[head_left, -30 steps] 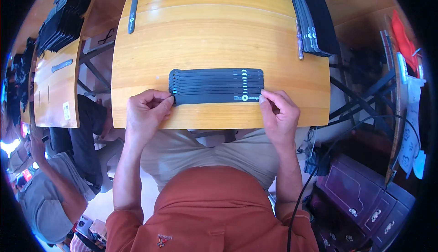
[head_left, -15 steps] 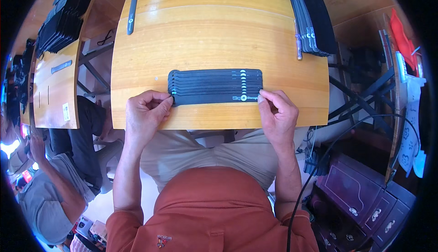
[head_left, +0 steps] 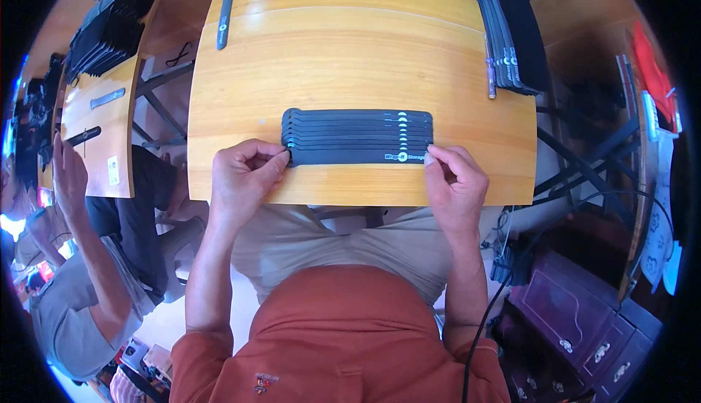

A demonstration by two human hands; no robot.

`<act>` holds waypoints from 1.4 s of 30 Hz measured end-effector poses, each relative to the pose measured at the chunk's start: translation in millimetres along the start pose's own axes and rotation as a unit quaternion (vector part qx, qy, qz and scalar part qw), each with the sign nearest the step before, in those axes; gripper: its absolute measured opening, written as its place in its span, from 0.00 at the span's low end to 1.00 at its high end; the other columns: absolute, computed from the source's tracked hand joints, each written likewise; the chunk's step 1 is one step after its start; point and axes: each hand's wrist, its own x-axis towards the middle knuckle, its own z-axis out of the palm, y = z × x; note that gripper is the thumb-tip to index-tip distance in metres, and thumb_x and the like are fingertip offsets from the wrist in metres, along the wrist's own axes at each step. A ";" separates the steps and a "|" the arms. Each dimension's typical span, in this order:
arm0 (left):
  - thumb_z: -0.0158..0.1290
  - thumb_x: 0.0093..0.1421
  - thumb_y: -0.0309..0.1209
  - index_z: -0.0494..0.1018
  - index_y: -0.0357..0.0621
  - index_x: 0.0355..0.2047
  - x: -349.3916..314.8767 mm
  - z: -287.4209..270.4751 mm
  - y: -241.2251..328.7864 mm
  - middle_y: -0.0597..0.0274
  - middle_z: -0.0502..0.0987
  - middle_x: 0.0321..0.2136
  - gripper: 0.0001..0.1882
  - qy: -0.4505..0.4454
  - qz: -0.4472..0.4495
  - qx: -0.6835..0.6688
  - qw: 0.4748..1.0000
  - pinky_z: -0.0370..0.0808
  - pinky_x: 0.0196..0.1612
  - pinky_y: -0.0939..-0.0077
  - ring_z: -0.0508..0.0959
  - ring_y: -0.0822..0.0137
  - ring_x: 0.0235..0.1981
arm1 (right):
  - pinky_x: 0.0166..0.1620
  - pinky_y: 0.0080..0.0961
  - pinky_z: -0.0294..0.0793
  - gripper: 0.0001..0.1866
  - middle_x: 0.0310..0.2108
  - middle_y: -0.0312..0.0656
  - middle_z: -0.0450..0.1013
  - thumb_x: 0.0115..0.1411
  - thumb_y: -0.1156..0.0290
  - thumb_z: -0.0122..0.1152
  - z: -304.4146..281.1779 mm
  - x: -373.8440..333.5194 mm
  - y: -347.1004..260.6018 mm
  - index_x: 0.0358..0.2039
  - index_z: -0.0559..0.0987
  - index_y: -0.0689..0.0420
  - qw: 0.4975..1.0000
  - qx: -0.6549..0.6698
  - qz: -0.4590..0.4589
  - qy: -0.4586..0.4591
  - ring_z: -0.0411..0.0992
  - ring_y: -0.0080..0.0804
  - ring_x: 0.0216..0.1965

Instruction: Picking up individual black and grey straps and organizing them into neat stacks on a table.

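Observation:
Several dark grey straps (head_left: 343, 127) with white printing lie fanned in an overlapping row near the table's front edge. At the row's left end, my left hand (head_left: 247, 175) pinches the rounded end of the nearest strap (head_left: 339, 157) between thumb and fingers. The opposite end of that same strap sits in a pinch of my right hand (head_left: 458, 182). Both hands are closed, with the strap lying flat between them along the others.
A single strap (head_left: 227, 10) lies at the table's far left. Stacked dark straps (head_left: 520, 41) and a pen (head_left: 491, 71) are at the far right. On the neighbouring left table are a strap pile (head_left: 109, 34) and a loose strap (head_left: 107, 98); a co-worker's hand (head_left: 69, 177) is beside it.
The whole view has shifted slightly, moving the table rightward in it. Both my hands keep their pinch on the nearest strap. The co-worker's hand has risen, and a dark strap now shows near it.

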 end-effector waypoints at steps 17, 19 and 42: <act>0.64 0.66 0.25 0.83 0.33 0.39 1.5 -0.8 -2.9 0.66 0.82 0.25 0.06 0.002 0.002 0.036 0.999 0.74 0.26 0.86 0.77 0.81 0.23 | 0.32 0.26 0.75 0.05 0.30 0.46 0.80 0.61 0.83 0.66 -2.2 1.3 -1.1 0.38 0.85 0.66 1.000 -0.009 -0.001 -0.013 0.77 0.31 0.26; 0.64 0.66 0.25 0.83 0.33 0.39 2.7 -1.0 -5.1 0.65 0.82 0.25 0.06 -0.003 0.004 0.028 1.000 0.74 0.26 0.86 0.77 0.81 0.23 | 0.31 0.26 0.75 0.05 0.29 0.46 0.79 0.61 0.83 0.67 -2.0 1.5 -0.6 0.38 0.84 0.66 1.000 -0.014 -0.008 -0.010 0.77 0.32 0.26; 0.64 0.66 0.25 0.84 0.33 0.38 1.8 0.9 -1.3 0.65 0.82 0.25 0.06 0.000 0.000 0.033 0.999 0.76 0.28 0.85 0.78 0.81 0.23 | 0.32 0.27 0.75 0.06 0.29 0.46 0.79 0.60 0.82 0.67 -3.2 1.7 -2.6 0.38 0.85 0.65 1.000 -0.024 -0.008 -0.007 0.78 0.32 0.27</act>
